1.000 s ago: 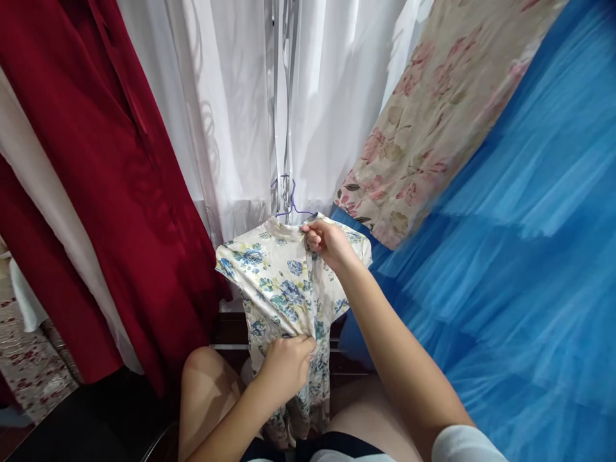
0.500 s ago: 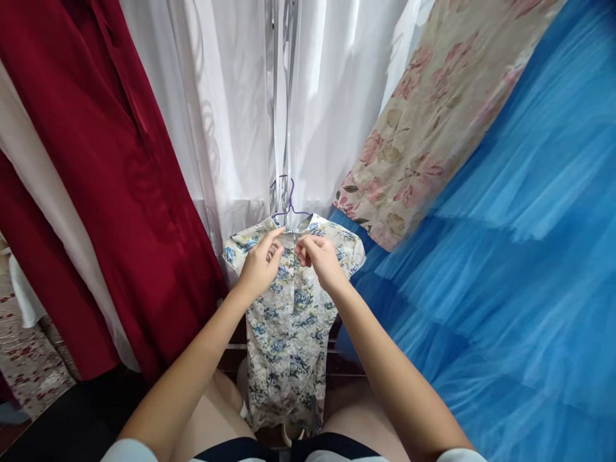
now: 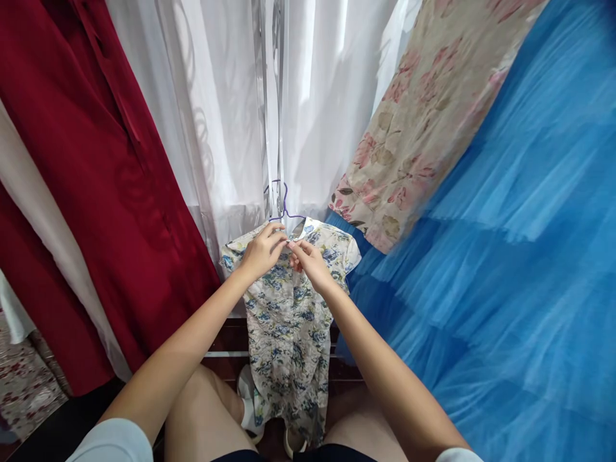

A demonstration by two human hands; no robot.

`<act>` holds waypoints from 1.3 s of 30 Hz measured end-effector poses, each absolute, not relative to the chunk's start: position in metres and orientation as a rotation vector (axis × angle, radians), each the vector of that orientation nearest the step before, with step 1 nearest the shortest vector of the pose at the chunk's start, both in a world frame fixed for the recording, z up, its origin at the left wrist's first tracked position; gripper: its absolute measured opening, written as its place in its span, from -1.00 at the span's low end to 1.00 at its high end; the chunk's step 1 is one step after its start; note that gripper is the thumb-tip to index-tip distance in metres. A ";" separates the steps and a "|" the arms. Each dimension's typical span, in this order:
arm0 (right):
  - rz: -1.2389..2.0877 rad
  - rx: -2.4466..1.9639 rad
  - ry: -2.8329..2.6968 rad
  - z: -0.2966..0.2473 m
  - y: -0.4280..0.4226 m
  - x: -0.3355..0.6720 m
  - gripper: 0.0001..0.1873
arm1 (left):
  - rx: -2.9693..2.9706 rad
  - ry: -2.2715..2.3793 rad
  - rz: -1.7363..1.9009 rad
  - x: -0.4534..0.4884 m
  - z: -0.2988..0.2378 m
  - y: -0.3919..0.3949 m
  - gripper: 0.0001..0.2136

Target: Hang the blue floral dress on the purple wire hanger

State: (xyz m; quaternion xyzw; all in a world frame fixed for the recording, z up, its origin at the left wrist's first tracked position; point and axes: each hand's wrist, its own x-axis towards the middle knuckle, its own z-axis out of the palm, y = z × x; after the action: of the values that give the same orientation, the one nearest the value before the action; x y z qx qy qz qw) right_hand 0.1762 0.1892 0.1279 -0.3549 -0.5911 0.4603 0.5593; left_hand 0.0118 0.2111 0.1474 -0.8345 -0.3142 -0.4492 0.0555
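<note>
A small white dress with blue flowers (image 3: 289, 327) hangs in front of me on a purple wire hanger (image 3: 285, 204). Both hands meet at its collar. My left hand (image 3: 262, 251) pinches the collar's left side with closed fingers. My right hand (image 3: 307, 260) pinches the collar's right side, fingertips touching those of the left. The dress hangs straight down between my knees.
A dark red garment (image 3: 96, 167) hangs at the left, sheer white curtains (image 3: 226, 109) behind, a beige floral garment (image 3: 423, 115) at upper right and a blue tulle skirt (image 3: 520, 269) fills the right. A metal rail (image 3: 226, 353) crosses low behind the dress.
My left hand let go of the dress's lower part and rose to the collar, meeting my right hand. The dress now hangs flat instead of pulled out.
</note>
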 end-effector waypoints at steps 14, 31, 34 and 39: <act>1.047 -0.675 -1.381 0.134 0.179 0.171 -0.62 | -2.717 -0.991 -1.644 0.022 0.168 0.189 -0.90; 0.691 -0.931 -1.641 0.056 0.177 0.198 -0.58 | -2.109 -1.263 -1.990 -0.086 0.152 0.226 -0.83; 0.716 -0.953 -1.702 0.039 0.166 0.200 -0.58 | -2.079 -1.453 -1.987 -0.116 0.100 0.238 -0.80; 0.736 -1.041 -1.679 0.015 0.160 0.210 -0.57 | -2.154 -1.627 -1.898 -0.111 0.035 0.236 -0.78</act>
State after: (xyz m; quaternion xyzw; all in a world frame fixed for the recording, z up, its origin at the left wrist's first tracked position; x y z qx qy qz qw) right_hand 0.2100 0.1602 0.0152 -0.4293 -0.6925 0.3035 0.4941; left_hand -0.1115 0.2360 0.0347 -0.6508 -0.4914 -0.5733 -0.0791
